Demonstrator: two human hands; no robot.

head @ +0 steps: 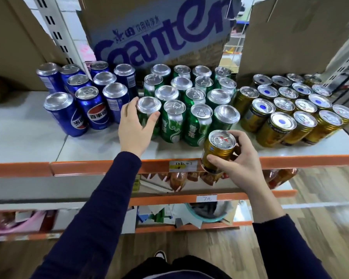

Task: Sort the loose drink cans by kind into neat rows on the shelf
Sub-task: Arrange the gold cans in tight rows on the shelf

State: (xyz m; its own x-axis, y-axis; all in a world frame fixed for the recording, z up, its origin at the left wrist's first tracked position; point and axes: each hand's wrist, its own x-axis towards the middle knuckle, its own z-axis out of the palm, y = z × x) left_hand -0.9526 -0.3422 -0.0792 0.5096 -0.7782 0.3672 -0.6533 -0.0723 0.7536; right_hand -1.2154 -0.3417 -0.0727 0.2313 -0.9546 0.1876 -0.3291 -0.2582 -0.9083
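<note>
Left fingers [129,106] gripped a green can [149,107], right fingers [217,159] a gold can [218,148] over the shelf edge [89,168] — we could drop it.

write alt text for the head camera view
A person's right hand holds a gold can at the shelf edge while the left hand grips a front-row green can. Blue Pepsi cans, green cans and gold cans stand grouped left to right.
</note>
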